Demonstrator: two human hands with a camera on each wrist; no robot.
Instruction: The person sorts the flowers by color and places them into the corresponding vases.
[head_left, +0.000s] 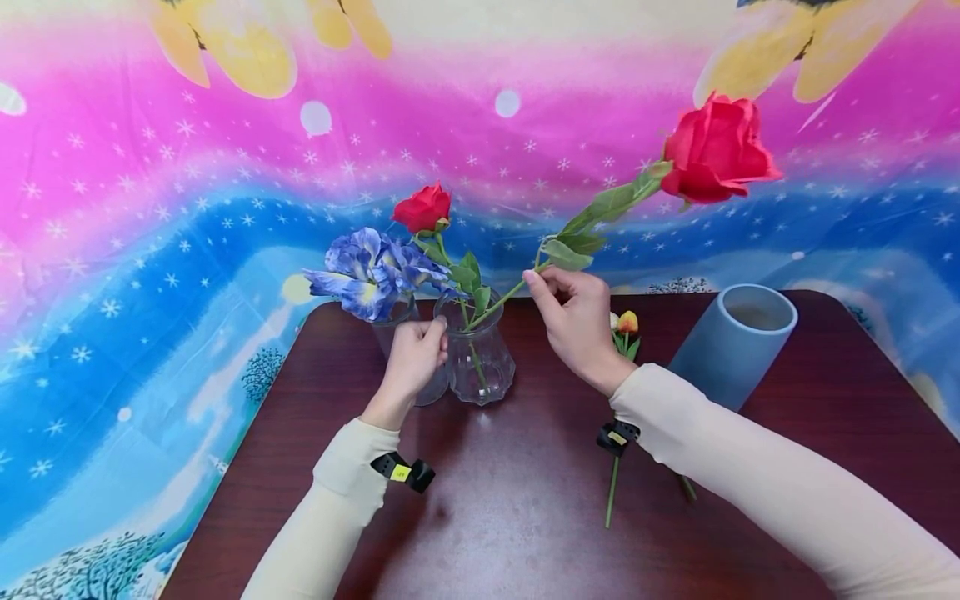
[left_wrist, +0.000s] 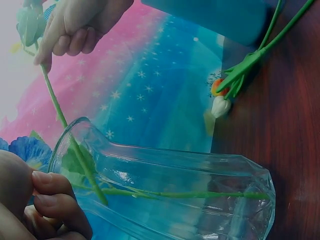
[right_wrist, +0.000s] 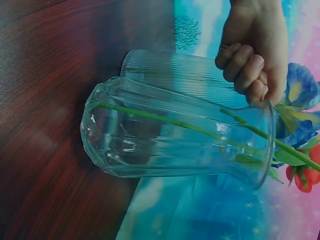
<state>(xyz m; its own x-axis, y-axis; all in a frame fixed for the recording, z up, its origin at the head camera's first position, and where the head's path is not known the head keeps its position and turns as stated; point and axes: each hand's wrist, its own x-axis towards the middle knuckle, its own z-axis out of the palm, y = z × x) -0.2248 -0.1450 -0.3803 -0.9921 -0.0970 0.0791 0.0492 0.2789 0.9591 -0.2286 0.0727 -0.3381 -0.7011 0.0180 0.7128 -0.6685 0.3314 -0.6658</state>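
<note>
My right hand [head_left: 577, 317] pinches the stem of a large red artificial rose [head_left: 722, 154], whose bloom leans out to the upper right. The stem's lower end slants through the mouth of a clear glass vase [right_wrist: 150, 150], short of its bottom. Fingers curled, my left hand [head_left: 415, 357] grips this vase at its rim. A smaller red rose [head_left: 422, 208] stands in the same vase, its green stem reaching the base. Close to the left, a ribbed glass vase [right_wrist: 170, 70] holds blue flowers [head_left: 366, 271] and is partly hidden behind my left hand.
A tall blue-grey vase [head_left: 723, 354] stands on the right of the dark wooden table [head_left: 517, 517]. Beside it lie tulips, one orange-yellow [head_left: 628, 322] and one white [left_wrist: 220, 107], partly hidden under my right arm. A colourful backdrop cloth [head_left: 225, 158] hangs behind the table.
</note>
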